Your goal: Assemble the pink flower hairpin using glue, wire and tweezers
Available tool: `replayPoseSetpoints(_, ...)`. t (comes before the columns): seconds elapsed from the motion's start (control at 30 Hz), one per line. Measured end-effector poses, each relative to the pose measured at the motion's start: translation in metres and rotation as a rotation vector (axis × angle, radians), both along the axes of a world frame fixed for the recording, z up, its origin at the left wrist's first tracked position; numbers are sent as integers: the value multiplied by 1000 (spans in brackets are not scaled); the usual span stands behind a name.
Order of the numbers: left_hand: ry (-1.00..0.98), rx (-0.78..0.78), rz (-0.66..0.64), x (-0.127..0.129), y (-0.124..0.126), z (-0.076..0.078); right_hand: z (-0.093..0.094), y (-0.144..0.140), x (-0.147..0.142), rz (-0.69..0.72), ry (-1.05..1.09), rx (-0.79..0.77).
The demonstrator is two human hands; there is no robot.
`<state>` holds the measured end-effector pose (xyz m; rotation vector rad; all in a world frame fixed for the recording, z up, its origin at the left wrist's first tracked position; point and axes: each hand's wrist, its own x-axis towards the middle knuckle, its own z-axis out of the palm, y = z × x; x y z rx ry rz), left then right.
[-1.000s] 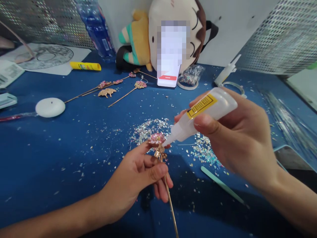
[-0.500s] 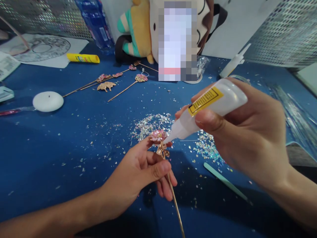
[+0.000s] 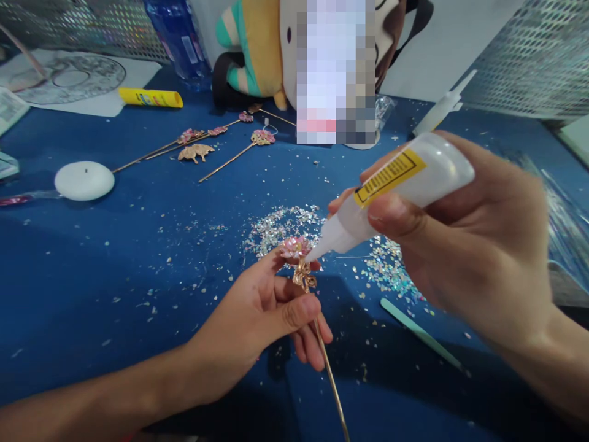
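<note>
A pixelated block hides the phone (image 3: 335,67); the plush toy (image 3: 257,49) and blue bottle (image 3: 177,37) run off the top edge.

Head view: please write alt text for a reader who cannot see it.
The right hand tips a translucent glue bottle with a yellow label, nozzle at the pink flower head of a gold metal hairpin pinched in the left hand. Iridescent flakes litter the blue table.
</note>
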<state>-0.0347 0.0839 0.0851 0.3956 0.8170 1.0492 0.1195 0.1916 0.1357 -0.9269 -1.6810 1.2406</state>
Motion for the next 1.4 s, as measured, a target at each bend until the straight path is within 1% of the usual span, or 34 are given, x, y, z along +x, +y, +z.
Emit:
replayPoseSetpoints(0.3,-4,10,3,2,3,-1,2,-2,-1,-12,-42,48)
replayPoseSetpoints(0.57,-4,5,10,0,0,0,2,-5,2,-8,-55,26)
replayPoseSetpoints(0.83,2,0,-1,3,2,0,-1,-4,0,-29,-98,85)
replayPoseSetpoints(1.0,6,-4,0,1,2,0,-1,-4,0,-19,-78,129)
replayPoseSetpoints(1.1,7,-15,1,1,1,1,2,-7,0,-26,-113,111)
replayPoseSetpoints(1.27,-3,-6,-4,2,2,0,1,-8,1,-15,-64,89)
replayPoseSetpoints(1.4,-5,1,0,1,3,-1,-1,-5,0,-18,-43,100)
